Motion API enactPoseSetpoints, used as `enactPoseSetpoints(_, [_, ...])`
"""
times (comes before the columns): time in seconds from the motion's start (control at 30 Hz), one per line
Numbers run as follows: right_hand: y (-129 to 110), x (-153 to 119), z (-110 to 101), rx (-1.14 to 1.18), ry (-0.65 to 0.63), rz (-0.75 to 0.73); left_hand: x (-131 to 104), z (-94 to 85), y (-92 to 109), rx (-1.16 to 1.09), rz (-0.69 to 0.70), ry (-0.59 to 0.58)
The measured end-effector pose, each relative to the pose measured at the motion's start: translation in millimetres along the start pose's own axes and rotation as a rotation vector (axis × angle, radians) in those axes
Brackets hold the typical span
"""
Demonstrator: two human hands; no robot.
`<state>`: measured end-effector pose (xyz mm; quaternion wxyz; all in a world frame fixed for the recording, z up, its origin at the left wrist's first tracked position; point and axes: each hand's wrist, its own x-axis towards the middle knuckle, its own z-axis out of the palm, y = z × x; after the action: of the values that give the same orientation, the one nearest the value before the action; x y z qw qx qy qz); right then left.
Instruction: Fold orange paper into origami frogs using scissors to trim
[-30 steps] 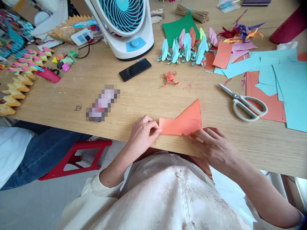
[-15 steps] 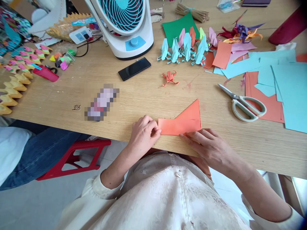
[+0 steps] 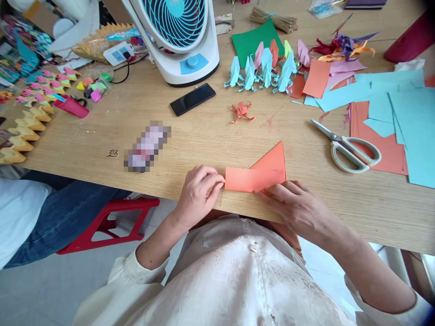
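A folded sheet of orange paper lies near the table's front edge, with a long rectangular strip and a triangular flap pointing up at its right. My left hand has thumb and forefinger pinched together at the paper's left edge. Along the lower right edge, my right hand grips the paper, its thumb and fingers by the fold and partly covering that corner. Beyond the paper sits a small orange origami figure with spread legs. Scissors rest to the right, blades pointing away to the left.
Blue origami figures stand in a row behind. Coloured paper sheets cover the right side. A fan, a black phone and a blurred-out object are at left. Someone in jeans sits beside a red stool.
My left thumb and forefinger have drawn closer together and shifted slightly up and left along the paper's left edge. My right hand stays at the lower right edge. The view has shifted slightly.
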<state>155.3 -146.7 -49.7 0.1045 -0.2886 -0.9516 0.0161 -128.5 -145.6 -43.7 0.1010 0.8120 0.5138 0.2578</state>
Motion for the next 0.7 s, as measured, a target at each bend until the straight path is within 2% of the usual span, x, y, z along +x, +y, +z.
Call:
enactPoseSetpoints(0.07, [0, 0, 1, 0.009, -0.003, 0.004, -7, 2.3, 2, 0.102, 0.14, 0.04])
enactPoseSetpoints(0.13, [1, 0, 2, 0.021, -0.006, 0.003, -14, 5.6, 3, 0.148, 0.263, 0.03])
enactPoseSetpoints(0.2, [3, 0, 3, 0.025, -0.01, -0.003, -18, 8.7, 2, 0.173, 0.322, 0.007])
enactPoseSetpoints(0.43, [7, 4, 3, -0.058, -0.037, -0.045, -22, 10.5, -5, 0.199, 0.346, -0.019])
enactPoseSetpoints(0.7, [7, 7, 3, -0.02, -0.033, -0.028, -11, 15.6, 4, 0.151, 0.405, -0.072])
